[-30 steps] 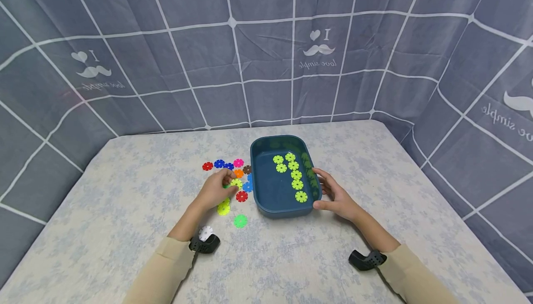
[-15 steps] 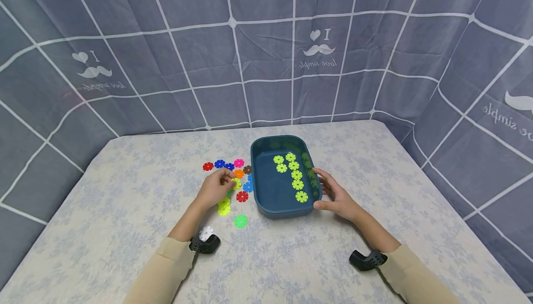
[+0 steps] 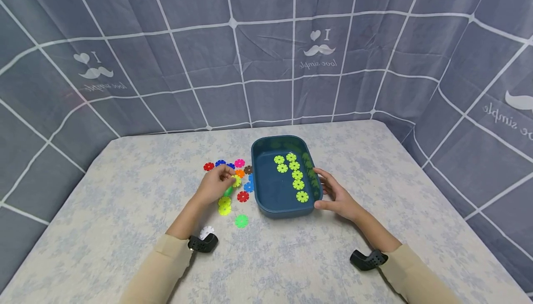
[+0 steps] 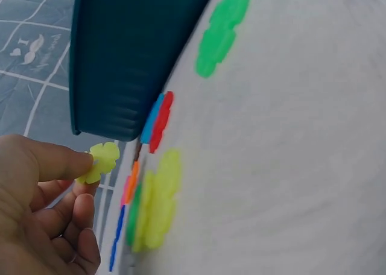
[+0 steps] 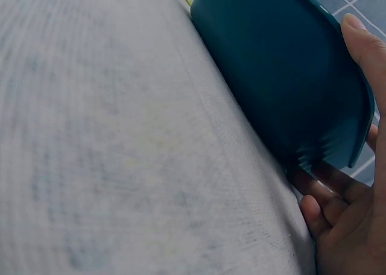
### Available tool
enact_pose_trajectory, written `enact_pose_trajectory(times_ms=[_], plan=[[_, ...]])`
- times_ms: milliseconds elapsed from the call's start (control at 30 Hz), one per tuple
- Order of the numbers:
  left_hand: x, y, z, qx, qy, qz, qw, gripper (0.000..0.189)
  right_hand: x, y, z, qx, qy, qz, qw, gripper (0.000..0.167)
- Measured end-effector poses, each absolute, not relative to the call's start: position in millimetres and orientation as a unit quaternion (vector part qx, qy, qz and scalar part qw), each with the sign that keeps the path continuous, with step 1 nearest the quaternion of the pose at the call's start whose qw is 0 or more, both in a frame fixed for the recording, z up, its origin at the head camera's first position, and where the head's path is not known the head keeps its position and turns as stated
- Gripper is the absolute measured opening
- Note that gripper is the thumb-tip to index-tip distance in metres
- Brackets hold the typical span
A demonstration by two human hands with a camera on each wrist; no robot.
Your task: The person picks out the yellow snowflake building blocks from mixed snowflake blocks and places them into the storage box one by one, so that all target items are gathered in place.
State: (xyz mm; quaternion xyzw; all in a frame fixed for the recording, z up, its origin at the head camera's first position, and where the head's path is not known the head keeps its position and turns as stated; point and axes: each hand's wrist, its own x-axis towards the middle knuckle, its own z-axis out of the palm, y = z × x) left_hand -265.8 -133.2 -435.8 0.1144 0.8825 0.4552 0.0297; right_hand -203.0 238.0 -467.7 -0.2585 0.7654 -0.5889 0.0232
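Observation:
My left hand (image 3: 215, 185) pinches a yellow-green flower-shaped plastic disc (image 4: 104, 161) between thumb and fingers, raised above the table. Below it lie a green disc (image 3: 228, 191) and overlapping yellow discs (image 3: 225, 208). To its right stands a dark teal plastic bin (image 3: 272, 209), with several yellow-green discs (image 3: 297, 174) flat on its floor, mostly in a row along the right side. My right hand (image 3: 338, 201) holds the bin at its right side, thumb by the near corner and curved fingers against the wall.
Left of the bin lie loose discs: red (image 3: 243, 196), light blue (image 3: 248, 187), orange (image 3: 239, 173), brown (image 3: 248, 170), pink (image 3: 239, 163) and dark blue (image 3: 220, 163). A bright green disc (image 3: 241, 221) and a white disc (image 3: 207, 232) lie nearer. A grey curtain (image 3: 266, 49) hangs behind the table.
My left hand has lifted slightly and drawn a little away with the yellow-green disc, uncovering more of the green disc below. My right hand and the bin stay in place.

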Motion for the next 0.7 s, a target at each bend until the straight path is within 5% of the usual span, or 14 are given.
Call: enact_pose_trajectory(times_ms=[700], plan=[[-263,-122,-397,0.156,0.876,0.457,0.006,0.013,-204,238,-469,-0.256,0.766,-0.589,0.028,0.087]])
